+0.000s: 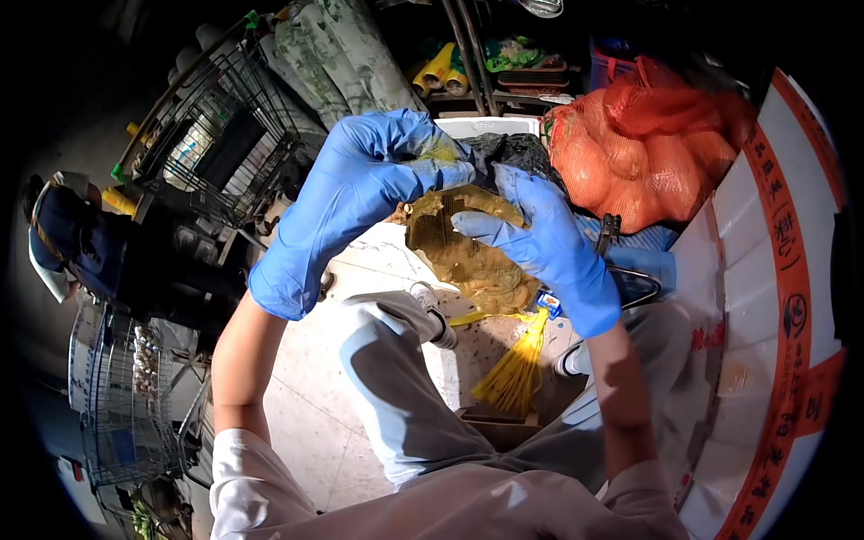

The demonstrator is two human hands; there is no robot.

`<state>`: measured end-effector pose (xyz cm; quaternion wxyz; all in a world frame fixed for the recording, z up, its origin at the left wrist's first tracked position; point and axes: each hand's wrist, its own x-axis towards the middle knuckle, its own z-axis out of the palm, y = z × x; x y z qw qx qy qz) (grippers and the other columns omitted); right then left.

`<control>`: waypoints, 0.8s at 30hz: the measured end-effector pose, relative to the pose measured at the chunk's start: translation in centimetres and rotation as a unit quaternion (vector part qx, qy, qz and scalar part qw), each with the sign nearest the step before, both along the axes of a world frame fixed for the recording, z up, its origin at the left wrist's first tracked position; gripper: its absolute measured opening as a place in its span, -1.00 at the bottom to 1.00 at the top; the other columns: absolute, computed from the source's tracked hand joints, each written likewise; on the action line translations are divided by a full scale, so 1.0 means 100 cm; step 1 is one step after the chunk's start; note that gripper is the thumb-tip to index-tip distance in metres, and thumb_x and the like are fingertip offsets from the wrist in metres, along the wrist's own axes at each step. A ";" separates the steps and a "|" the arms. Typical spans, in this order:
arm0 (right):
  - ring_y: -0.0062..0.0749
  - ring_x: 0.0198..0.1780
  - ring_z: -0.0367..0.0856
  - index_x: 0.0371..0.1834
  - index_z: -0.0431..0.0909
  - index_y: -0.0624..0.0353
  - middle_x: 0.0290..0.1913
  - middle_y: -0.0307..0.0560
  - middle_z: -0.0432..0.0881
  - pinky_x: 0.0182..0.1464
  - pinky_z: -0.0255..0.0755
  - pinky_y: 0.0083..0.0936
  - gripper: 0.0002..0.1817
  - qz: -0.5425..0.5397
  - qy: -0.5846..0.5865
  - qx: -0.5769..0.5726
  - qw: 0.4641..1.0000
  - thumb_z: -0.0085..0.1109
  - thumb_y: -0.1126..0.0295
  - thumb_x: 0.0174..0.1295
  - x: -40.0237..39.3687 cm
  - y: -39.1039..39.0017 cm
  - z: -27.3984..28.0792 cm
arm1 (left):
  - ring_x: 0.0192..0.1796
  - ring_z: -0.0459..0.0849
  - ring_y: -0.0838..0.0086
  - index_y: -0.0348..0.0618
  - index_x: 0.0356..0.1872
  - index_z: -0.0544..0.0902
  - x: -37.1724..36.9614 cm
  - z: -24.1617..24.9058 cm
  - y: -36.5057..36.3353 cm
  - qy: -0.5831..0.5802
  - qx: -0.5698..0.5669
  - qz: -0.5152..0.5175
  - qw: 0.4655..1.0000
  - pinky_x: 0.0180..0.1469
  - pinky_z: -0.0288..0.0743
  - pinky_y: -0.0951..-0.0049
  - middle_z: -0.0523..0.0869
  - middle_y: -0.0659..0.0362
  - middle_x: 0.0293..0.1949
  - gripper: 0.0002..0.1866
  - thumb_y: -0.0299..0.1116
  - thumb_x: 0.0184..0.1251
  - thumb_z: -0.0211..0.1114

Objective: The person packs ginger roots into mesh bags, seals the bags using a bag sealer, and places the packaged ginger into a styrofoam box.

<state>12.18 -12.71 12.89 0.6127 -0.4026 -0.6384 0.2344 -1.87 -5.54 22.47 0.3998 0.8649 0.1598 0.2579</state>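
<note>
Both of my hands wear blue gloves and are raised in front of me. My left hand point(382, 166) has its fingers bent round and pressed together, with a yellowish stain at the fingertips; what they pinch is too small to make out. My right hand point(544, 243) is beside it, thumb and fingers curved at the upper edge of a yellow-brown mesh bag point(477, 261) that hangs between the hands. The bag has lumpy contents in its lower part. Behind the hands lies black plastic point(517, 153). Below the bag is a bundle of yellow net strips point(517, 364).
Red net sacks of round produce point(643, 148) stand at the back right. White foam boxes with orange tape point(774, 297) line the right side. On the left are wire carts point(225, 126) and a person in dark clothes point(99, 238). A brown box point(504, 427) sits between my legs.
</note>
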 end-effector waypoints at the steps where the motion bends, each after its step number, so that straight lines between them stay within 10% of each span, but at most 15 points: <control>1: -0.50 -0.06 0.37 -0.05 0.33 0.26 -0.11 -0.16 0.45 0.02 0.21 -0.55 -0.43 0.149 0.090 -0.107 0.979 0.29 0.35 -0.18 0.001 0.001 0.004 | -0.45 0.47 0.66 -0.22 -0.45 0.61 0.000 0.001 -0.001 -0.002 -0.001 0.001 1.000 -0.34 0.34 0.66 0.59 0.28 -0.48 -0.84 -0.44 -0.13 0.32; 8: -0.70 -0.37 0.40 -0.15 0.42 0.22 -0.30 -0.24 0.50 -0.30 0.26 -0.76 -0.58 0.362 0.189 -0.254 0.877 0.26 0.45 -0.16 0.009 0.014 0.013 | -0.54 0.45 0.61 -0.24 -0.52 0.61 0.005 -0.001 0.001 -0.027 0.154 -0.139 0.978 -0.46 0.33 0.64 0.57 0.22 -0.57 -0.87 -0.51 -0.19 0.33; 14: -0.68 -0.28 0.41 -0.19 0.43 0.26 -0.29 -0.24 0.50 -0.19 0.25 -0.73 -0.69 0.390 0.391 -0.206 0.808 0.16 0.50 -0.07 -0.011 0.006 0.010 | -0.48 0.50 0.57 -0.32 -0.57 0.60 -0.004 0.004 -0.013 -0.014 -0.032 -0.005 0.999 -0.40 0.34 0.65 0.57 0.19 -0.55 -0.85 -0.54 -0.29 0.33; 20: -0.68 -0.36 0.43 -0.31 0.48 0.30 -0.40 -0.25 0.52 -0.28 0.28 -0.76 -0.78 0.289 0.320 -0.182 0.884 0.12 0.44 -0.04 -0.016 0.000 0.007 | -0.45 0.54 0.53 -0.31 -0.52 0.57 -0.013 -0.014 -0.002 -0.076 -0.110 -0.010 0.991 -0.33 0.42 0.60 0.59 0.13 -0.48 -0.87 -0.56 -0.21 0.26; 24: -0.66 -0.55 0.42 -0.46 0.53 0.33 -0.59 -0.21 0.52 -0.46 0.27 -0.78 -0.81 0.230 0.285 -0.211 0.906 0.10 0.40 -0.06 -0.016 -0.009 0.011 | -0.45 0.50 0.72 -0.15 -0.36 0.54 -0.026 -0.003 0.012 -0.341 -0.247 0.025 0.907 -0.50 0.36 0.84 0.59 0.15 -0.33 -0.90 -0.42 0.06 0.17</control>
